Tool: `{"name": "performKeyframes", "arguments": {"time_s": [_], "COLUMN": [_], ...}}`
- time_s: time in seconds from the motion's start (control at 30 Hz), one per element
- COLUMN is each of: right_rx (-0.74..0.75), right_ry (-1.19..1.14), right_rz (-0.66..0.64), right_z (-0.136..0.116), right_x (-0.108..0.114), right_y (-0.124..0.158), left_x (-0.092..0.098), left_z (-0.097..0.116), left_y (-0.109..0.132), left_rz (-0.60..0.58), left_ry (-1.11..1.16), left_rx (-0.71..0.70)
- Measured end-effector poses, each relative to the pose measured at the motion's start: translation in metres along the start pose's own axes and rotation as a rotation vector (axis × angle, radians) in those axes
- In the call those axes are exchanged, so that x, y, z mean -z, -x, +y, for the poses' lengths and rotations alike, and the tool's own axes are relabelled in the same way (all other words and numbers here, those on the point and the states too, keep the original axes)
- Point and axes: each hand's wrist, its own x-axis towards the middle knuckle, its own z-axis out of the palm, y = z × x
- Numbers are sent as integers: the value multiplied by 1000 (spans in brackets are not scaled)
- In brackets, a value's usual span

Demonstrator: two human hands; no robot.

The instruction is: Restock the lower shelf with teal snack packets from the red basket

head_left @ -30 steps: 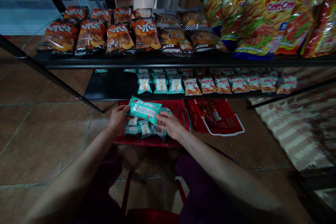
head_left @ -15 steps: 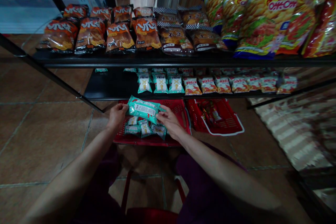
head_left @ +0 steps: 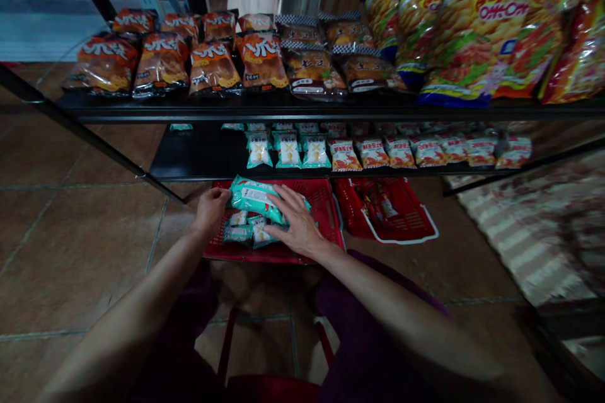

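The view is spanned by a black two-tier metal rack (head_left: 203, 112), its upper shelf filled from left to right with orange-and-black snack bags (head_left: 163, 63), brown snack bags (head_left: 312, 69) and large yellow-and-blue snack bags (head_left: 472, 44). Below its front edge, a red plastic shopping basket (head_left: 327, 198) is placed on the tiled floor, and just to its right a second red basket (head_left: 413, 201) with a white handle (head_left: 401, 241) is seen. Over the first basket, the right hand (head_left: 297, 223) is laid palm down, its fingers spread wide and resting across the right part of a teal snack packet (head_left: 250, 194); whether any grip is applied there cannot be told. By the left hand (head_left: 208, 209), the packet's left end is pinched, thumb and fingertips drawn together. The packet is held above the near basket, its white label panel turned up. Beneath it, small teal-and-white bags (head_left: 237, 233) are heaped in the basket; similar ones are lined up on the lower shelf, beside small white-and-orange bags (head_left: 373, 154).
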Motion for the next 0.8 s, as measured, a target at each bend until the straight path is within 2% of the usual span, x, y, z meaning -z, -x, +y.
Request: {"name": "performKeyframes", "arguments": {"time_s": [0.13, 0.27, 0.33, 0.43, 0.57, 0.67, 0.8], "right_rx": [8, -82, -191, -462, -831, -947, -1010], "right_ry": [2, -134, -245, -483, -982, -1204, -1269], "right_rz": [-68, -53, -11, 78, 129, 141, 135], "right_z": [3, 1, 0, 0, -3, -6, -8], "right_x": [-2, 0, -1, -3, -5, -5, -7], "right_y": [3, 1, -1, -5, -10, -12, -10], "left_x": [-2, -2, -2, -3, -3, -3, -7], "left_z": [1, 4, 7, 8, 1, -8, -12], "left_y": [3, 4, 3, 3, 4, 7, 13], "left_rz": [-42, -83, -123, -173, -121, -208, -373], "left_ry": [5, 59, 119, 197, 91, 48, 141], "left_rx": [41, 109, 150, 183, 90, 119, 227]}}
